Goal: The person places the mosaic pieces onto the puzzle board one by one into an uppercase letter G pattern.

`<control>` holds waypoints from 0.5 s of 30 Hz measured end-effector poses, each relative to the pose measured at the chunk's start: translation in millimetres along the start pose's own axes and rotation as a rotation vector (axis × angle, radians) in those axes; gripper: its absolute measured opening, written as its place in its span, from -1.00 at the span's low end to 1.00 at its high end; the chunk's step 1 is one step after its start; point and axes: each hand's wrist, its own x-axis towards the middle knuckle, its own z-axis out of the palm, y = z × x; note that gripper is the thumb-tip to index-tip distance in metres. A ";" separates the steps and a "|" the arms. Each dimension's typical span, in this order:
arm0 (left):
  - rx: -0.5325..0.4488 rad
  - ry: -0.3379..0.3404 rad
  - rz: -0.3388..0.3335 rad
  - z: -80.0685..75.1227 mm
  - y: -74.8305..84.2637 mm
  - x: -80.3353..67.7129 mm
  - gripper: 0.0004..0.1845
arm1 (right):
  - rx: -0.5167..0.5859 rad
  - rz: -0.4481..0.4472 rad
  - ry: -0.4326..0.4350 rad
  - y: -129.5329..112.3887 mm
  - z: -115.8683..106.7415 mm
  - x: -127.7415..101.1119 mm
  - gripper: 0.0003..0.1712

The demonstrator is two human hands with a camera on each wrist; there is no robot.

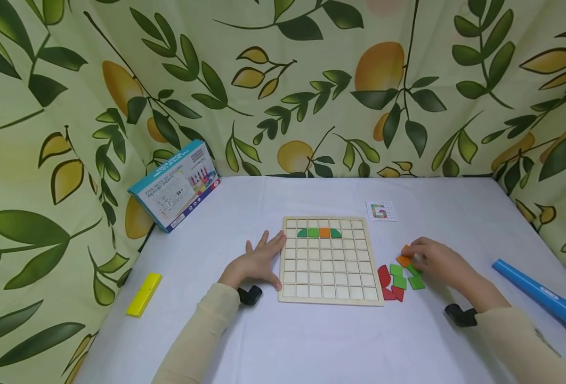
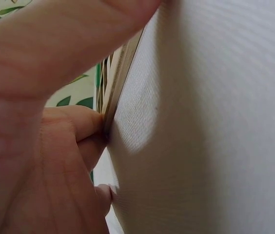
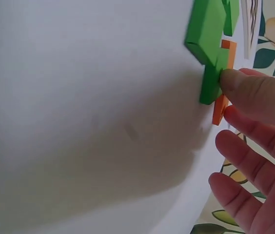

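A wooden grid board [image 1: 331, 277] lies on the white table. Its second row holds two green quarter rounds, a green square and an orange square [image 1: 324, 232]. My left hand [image 1: 259, 261] rests flat on the table, fingers straight against the board's left edge [image 2: 120, 73]. My right hand [image 1: 431, 261] hovers over a pile of loose pieces to the right of the board. Its fingertip [image 3: 232, 80] touches a green piece [image 3: 208, 29] and an orange piece [image 3: 219, 109], while the other fingers stay loosely spread. Green pieces [image 1: 398, 276] and red pieces [image 1: 385, 277] lie beside it.
A small card showing a letter G [image 1: 381, 212] lies behind the pile. A blue box [image 1: 175, 184] leans at the back left, a yellow block [image 1: 144, 293] lies at the left edge, and a blue pen-like tool [image 1: 537, 290] lies at the right. Leaf-print cloth walls surround the table.
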 end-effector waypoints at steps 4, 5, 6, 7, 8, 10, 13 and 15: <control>0.009 0.002 0.005 -1.4 0.1 0.4 0.41 | -0.015 -0.005 0.013 2.3 0.2 -8.0 -0.75; 0.010 0.002 0.005 -1.7 0.1 0.5 0.41 | -0.019 -0.004 0.012 2.8 0.5 -9.6 -0.75; 0.012 0.004 0.006 -1.8 0.0 0.5 0.41 | -0.022 -0.002 0.012 3.4 0.8 -11.2 -0.76; 0.013 0.004 0.006 -1.9 0.0 0.4 0.41 | -0.026 -0.002 0.009 4.3 1.2 -12.4 -0.75; 0.012 0.004 0.006 -2.1 0.1 0.2 0.41 | -0.033 -0.004 0.006 4.8 1.5 -13.5 -0.73; 0.015 0.002 0.002 -2.2 0.0 -0.2 0.41 | -0.037 -0.002 -0.001 4.9 3.0 -15.5 -0.69; 0.008 0.000 0.006 -1.8 0.3 -0.8 0.41 | -0.038 -0.003 0.008 4.9 5.0 -18.4 -0.63; 0.003 0.000 0.012 -1.0 0.6 -0.9 0.41 | -0.041 -0.002 0.027 4.1 6.4 -20.6 -0.62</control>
